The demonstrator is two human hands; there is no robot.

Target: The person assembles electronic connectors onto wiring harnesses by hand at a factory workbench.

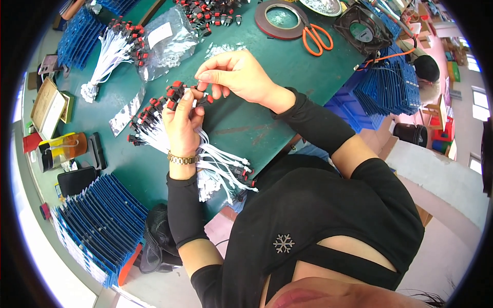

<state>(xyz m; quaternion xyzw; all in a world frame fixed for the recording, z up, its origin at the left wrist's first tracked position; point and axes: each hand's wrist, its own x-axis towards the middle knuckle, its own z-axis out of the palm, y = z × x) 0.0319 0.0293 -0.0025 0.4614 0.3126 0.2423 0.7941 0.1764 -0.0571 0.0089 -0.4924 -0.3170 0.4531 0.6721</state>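
My left hand (181, 131) is closed around a small red-and-black rocker switch (176, 88), thumb pressed against it. Close by, above the fingers of that hand, my right hand (237, 77) pinches with thumb and forefinger; whatever is between the tips is too small to make out. Under and beside my left hand lies a bundle of white wires (218, 159) with black-and-red switches (153, 112) at its far end. Some of the wires spread toward the table's near edge.
On the green table (241, 126) lie another bundle of white wires (110, 51), a plastic bag (172, 46), loose switches (215, 13), a tape roll (280, 19), orange-handled scissors (317, 40) and a black fan (362, 30). Stacks of blue racks (102, 220) stand left; a cup (64, 149) stands nearby.
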